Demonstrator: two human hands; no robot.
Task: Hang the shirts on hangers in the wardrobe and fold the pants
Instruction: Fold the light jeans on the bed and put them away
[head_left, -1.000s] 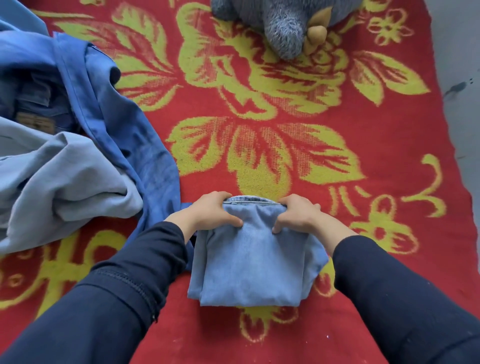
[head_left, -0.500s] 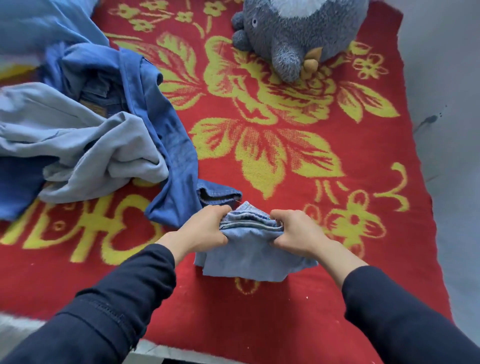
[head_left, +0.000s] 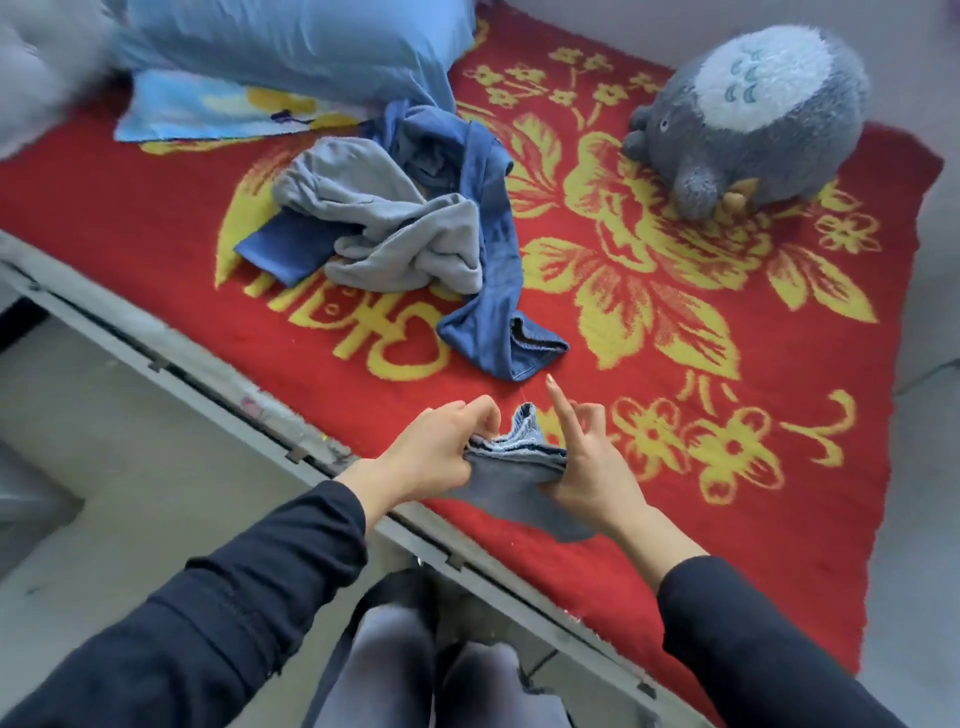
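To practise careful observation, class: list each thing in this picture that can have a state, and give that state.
Light blue pants: folded small, held between both hands.
Left hand: grips the pants' left edge.
Right hand: pinches the right edge, forefinger straight.
Dark blue garment: unfolded, sprawled on the blanket.
Grey garment: crumpled, lying on the dark blue one.
Plush toy: resting on the blanket.

I see dark navy long fabric sleeves (head_left: 234, 597) on both arms, the left with stitched seams. Pale grey legwear (head_left: 395, 670) covers the legs below.
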